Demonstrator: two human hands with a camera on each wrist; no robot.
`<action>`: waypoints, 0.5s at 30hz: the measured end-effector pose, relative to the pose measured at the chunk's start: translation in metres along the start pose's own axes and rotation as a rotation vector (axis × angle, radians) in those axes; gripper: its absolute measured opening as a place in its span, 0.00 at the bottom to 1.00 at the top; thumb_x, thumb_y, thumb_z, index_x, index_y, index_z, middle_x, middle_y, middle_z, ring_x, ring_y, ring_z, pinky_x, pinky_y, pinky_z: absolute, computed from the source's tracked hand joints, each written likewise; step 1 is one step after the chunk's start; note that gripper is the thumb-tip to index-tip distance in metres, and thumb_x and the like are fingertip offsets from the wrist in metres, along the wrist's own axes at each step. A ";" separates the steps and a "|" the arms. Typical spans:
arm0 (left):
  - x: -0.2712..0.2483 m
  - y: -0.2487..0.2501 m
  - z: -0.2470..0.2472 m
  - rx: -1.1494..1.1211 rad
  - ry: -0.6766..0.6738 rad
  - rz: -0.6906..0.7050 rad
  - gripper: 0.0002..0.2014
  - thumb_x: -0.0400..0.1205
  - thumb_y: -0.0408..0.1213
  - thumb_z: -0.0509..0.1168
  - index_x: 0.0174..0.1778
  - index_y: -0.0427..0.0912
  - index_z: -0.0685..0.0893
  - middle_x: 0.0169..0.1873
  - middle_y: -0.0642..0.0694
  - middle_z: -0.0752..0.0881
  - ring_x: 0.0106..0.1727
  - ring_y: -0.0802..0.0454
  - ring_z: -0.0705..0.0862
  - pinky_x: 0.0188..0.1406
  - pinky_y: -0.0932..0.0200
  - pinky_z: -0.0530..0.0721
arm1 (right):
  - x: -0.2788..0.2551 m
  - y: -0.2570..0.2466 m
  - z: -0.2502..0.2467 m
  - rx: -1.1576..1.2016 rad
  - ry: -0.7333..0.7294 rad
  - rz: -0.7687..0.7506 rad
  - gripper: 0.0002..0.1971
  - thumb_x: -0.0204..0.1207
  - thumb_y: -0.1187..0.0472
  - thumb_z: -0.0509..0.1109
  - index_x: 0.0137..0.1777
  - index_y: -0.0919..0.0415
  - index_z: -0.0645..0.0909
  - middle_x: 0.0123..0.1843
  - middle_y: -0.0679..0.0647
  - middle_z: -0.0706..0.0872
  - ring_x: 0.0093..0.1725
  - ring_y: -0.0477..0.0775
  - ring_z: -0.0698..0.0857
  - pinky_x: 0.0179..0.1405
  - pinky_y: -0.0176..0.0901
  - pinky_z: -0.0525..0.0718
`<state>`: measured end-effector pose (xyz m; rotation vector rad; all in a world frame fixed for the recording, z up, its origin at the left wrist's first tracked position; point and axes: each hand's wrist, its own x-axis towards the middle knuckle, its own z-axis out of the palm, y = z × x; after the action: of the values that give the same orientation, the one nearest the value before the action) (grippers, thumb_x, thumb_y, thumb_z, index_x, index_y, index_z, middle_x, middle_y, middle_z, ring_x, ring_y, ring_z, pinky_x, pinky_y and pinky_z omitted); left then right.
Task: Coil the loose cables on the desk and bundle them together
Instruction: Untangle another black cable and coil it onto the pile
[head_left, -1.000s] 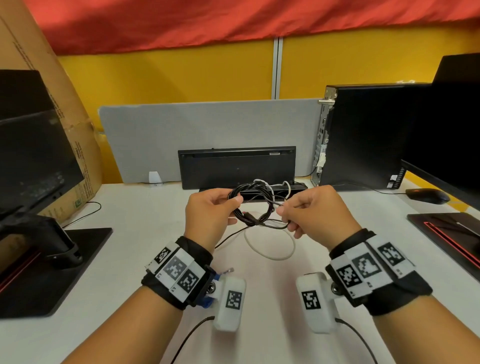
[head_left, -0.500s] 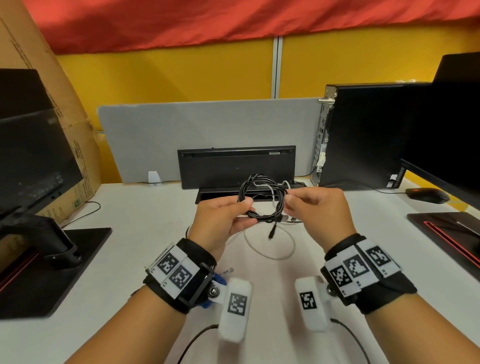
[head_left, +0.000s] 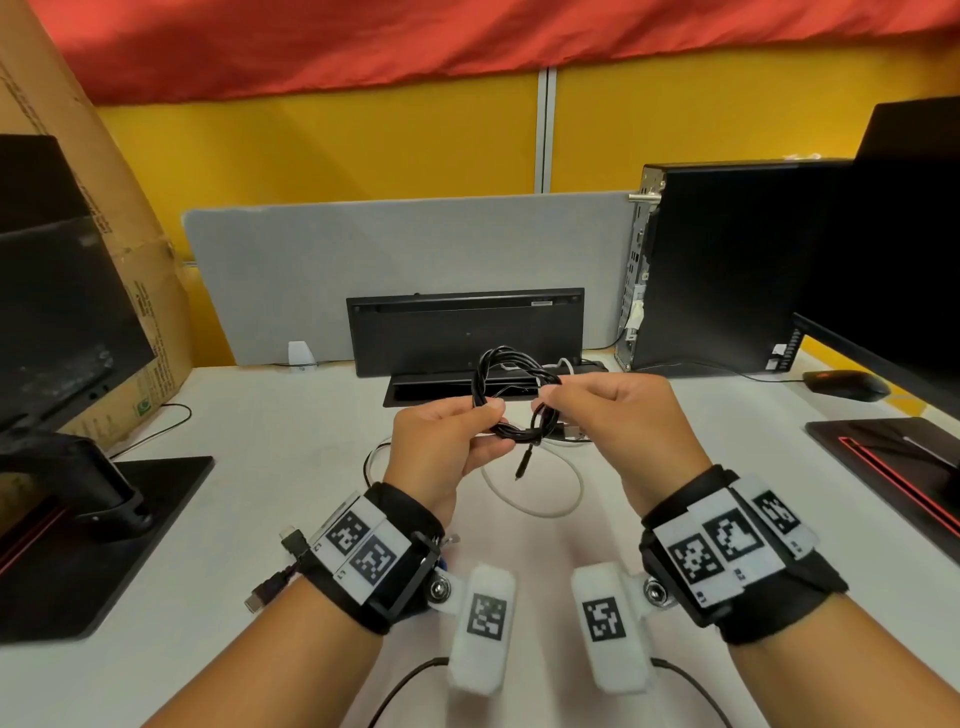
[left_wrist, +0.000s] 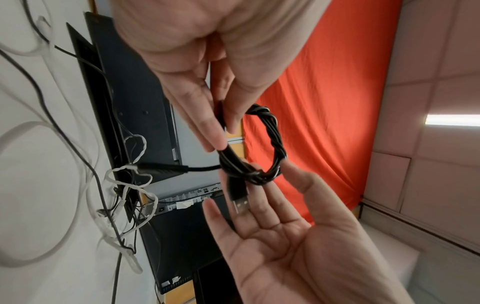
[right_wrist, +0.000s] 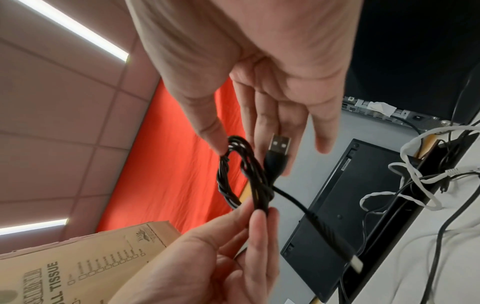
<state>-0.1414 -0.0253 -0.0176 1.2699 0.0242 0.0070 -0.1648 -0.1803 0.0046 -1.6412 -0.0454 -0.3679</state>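
Observation:
A black cable coil (head_left: 514, 395) hangs in the air between both hands above the white desk (head_left: 291, 431). My left hand (head_left: 493, 415) pinches its lower left side between thumb and fingers (left_wrist: 218, 133). My right hand (head_left: 545, 402) pinches the right side with thumb and forefinger (right_wrist: 215, 131). The strands look twisted around each other. A USB-A plug (right_wrist: 279, 146) sticks out by the right fingers, and a short tail with a small plug (head_left: 522, 467) dangles below. A loose white cable (head_left: 535, 483) lies looped on the desk under the hands.
A black keyboard (head_left: 465, 327) leans on the grey divider (head_left: 405, 249) behind a cable slot (head_left: 415, 395) holding tangled white and black cables (left_wrist: 130, 185). PC tower (head_left: 717, 260), mouse (head_left: 847, 384) and monitor right; monitor stand (head_left: 104, 519) and cardboard box (head_left: 114, 218) left. Black plugs (head_left: 275, 571) by left wrist.
The coil has gone from a loose bunch low over the desk to a tighter upright ring held higher. The loose tail is shorter and now hangs below the coil.

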 end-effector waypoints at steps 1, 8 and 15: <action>-0.001 0.000 0.001 0.008 -0.001 0.015 0.03 0.77 0.29 0.73 0.43 0.34 0.91 0.39 0.36 0.91 0.37 0.46 0.91 0.34 0.64 0.87 | -0.002 -0.001 0.001 -0.006 -0.031 0.000 0.03 0.68 0.64 0.79 0.37 0.55 0.92 0.35 0.47 0.92 0.38 0.42 0.90 0.40 0.32 0.84; -0.002 -0.001 0.005 0.112 -0.007 0.113 0.03 0.78 0.30 0.72 0.41 0.37 0.91 0.35 0.40 0.92 0.38 0.45 0.92 0.34 0.63 0.88 | -0.003 0.002 0.004 0.096 -0.044 0.131 0.10 0.66 0.73 0.79 0.43 0.59 0.88 0.36 0.53 0.93 0.36 0.48 0.92 0.39 0.33 0.84; -0.001 -0.003 -0.002 0.159 -0.077 0.030 0.06 0.81 0.30 0.69 0.51 0.35 0.89 0.44 0.37 0.92 0.42 0.42 0.92 0.40 0.56 0.91 | -0.003 0.000 -0.003 0.280 -0.253 0.362 0.10 0.77 0.68 0.68 0.54 0.55 0.84 0.40 0.47 0.91 0.50 0.48 0.86 0.53 0.50 0.68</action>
<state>-0.1423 -0.0246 -0.0209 1.4284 -0.0621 -0.0182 -0.1686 -0.1822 0.0039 -1.3750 0.0104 0.1206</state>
